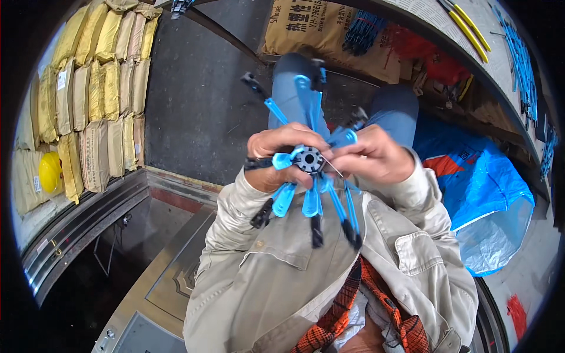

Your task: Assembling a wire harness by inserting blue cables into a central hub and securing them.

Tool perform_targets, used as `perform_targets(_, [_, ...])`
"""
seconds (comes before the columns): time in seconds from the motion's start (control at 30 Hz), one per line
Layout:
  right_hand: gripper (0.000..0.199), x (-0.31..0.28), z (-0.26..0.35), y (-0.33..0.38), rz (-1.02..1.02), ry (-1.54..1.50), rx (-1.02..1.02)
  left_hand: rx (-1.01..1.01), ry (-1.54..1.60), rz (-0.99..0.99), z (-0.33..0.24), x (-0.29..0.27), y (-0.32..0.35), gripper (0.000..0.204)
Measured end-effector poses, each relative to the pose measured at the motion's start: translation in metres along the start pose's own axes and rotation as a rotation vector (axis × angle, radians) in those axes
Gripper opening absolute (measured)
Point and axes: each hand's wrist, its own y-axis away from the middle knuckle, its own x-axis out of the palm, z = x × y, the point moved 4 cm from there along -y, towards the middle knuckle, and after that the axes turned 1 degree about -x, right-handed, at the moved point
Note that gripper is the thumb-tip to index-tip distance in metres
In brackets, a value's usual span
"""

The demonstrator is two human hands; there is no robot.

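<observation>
In front of my chest is a round black slotted hub (308, 159) with several light-blue plastic arms (283, 200) fanning out from it. The arms have dark, partly blurred ends. My left hand (282, 140) is wrapped round the hub's left side, its thumb below and its fingers above. My right hand (376, 157) is closed in a pinch at the hub's right edge, beside a blue arm. A thin pale wire-like piece (333, 168) slants down from those fingertips. Whether it is loose or fixed to the hub I cannot tell.
Stacked yellow and tan sacks (106, 91) line the left, with a yellow hard hat (50, 172) by them. On the curved table at the upper right lie a yellow-handled tool (471, 32) and blue strips (519, 70). A blue plastic bag (491, 188) stands right of my legs.
</observation>
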Motion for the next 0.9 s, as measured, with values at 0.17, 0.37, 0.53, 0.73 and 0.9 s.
perform_targets(0.17, [0.009,0.02,0.0,-0.006,-0.086,0.513,-0.368,0.056,0.026,-0.06,-0.004,0.005,0.003,0.045])
perform_targets(0.37, [0.006,0.022,0.005,-0.005,-0.092,0.463,-0.407,0.135,-0.142,-0.088,-0.005,0.01,0.001,0.045])
perform_targets(0.53, [0.011,0.023,0.008,0.001,-0.197,0.59,-0.394,0.226,-0.276,-0.134,-0.007,0.018,-0.001,0.044])
perform_targets(0.73, [0.017,0.025,0.002,0.004,-0.384,0.575,-0.423,0.13,-0.388,-0.144,-0.007,0.023,0.002,0.037])
perform_targets(0.9, [0.019,0.022,-0.007,0.006,-0.444,0.527,-0.415,0.114,-0.408,-0.168,-0.006,0.026,0.002,0.031])
